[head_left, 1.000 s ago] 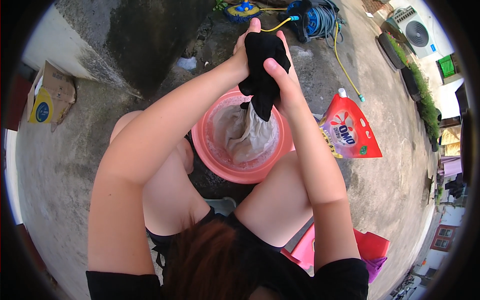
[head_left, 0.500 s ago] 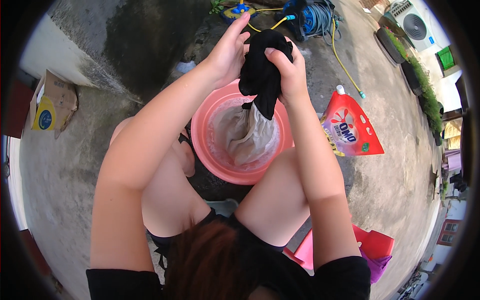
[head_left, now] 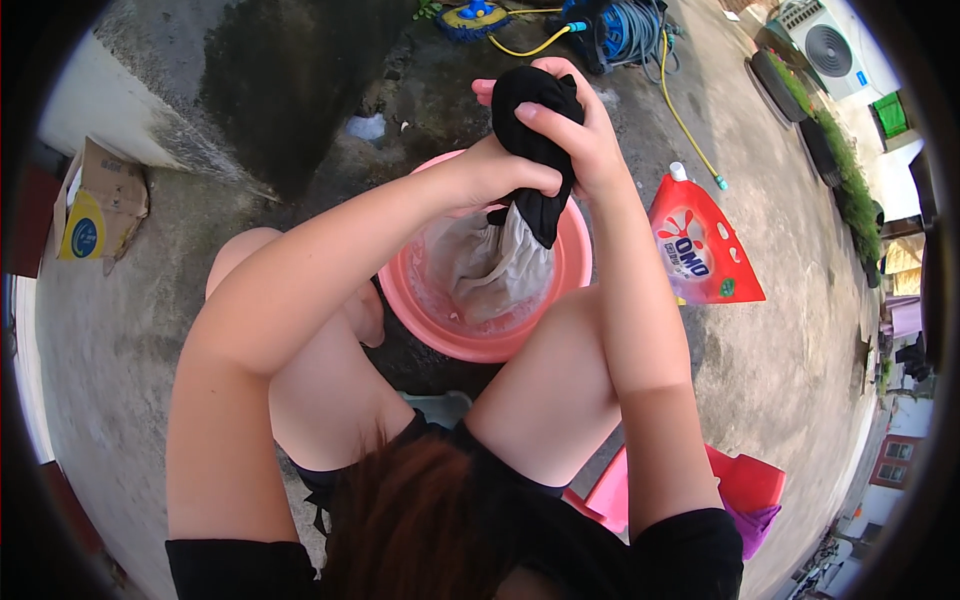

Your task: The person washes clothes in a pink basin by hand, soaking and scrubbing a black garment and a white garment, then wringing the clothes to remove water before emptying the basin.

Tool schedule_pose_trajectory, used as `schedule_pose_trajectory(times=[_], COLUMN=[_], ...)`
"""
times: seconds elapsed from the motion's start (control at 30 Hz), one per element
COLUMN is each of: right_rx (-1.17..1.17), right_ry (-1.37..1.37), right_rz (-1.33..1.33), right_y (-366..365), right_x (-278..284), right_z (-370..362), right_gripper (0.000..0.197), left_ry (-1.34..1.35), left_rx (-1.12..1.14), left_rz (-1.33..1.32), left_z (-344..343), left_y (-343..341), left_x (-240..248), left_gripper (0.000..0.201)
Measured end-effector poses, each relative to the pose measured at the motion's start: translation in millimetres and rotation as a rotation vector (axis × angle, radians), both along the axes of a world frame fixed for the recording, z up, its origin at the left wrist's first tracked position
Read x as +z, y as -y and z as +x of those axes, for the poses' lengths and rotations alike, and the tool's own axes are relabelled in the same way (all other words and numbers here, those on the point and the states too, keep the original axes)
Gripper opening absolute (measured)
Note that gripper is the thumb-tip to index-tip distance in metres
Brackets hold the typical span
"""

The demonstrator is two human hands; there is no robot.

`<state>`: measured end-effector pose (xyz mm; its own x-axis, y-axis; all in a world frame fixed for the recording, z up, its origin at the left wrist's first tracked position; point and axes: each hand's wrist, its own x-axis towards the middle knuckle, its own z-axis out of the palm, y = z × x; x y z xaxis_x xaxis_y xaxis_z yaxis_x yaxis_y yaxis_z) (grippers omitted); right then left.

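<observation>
A wet black-and-whitish garment is bunched up over a pink basin. Its black part is gathered upright between my hands, while the pale part hangs down into sudsy water. My right hand is closed round the upper bunch, thumb pressed across the front. Lower down, my left hand wraps the black cloth with its thumb in front; some of its fingers are hidden behind the fabric.
Right of the basin lies a red detergent pouch with a white cap. A blue hose reel with a yellow hose and a blue scrub brush are at the far side. A cardboard box sits left; a red stool lower right.
My left hand has come down from beside the bunch, its fingers going from outstretched to closed round the black cloth. My right hand keeps its hold, and the bunch is slightly lower.
</observation>
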<state>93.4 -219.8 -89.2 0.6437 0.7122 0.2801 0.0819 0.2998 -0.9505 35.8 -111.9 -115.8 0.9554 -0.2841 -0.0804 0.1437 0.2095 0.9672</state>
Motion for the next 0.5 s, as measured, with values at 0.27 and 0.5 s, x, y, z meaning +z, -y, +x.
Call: schedule_pose_trajectory(times=[0.27, 0.5], right_rx=[-0.155, -0.233], right_ry=[-0.099, -0.238], right_rz=[-0.097, -0.046], right_y=[5.8, 12.9], right_x=[-2.8, -19.1], right_z=[-7.4, 7.6], right_gripper=[0.029, 0.034], left_ry=[-0.035, -0.076], left_rx=[0.033, -0.006], left_rz=[0.049, -0.022], left_z=[-5.6, 0.1], left_y=[10.5, 16.8], left_x=[-7.8, -16.2], left_gripper=[0.026, 0.027])
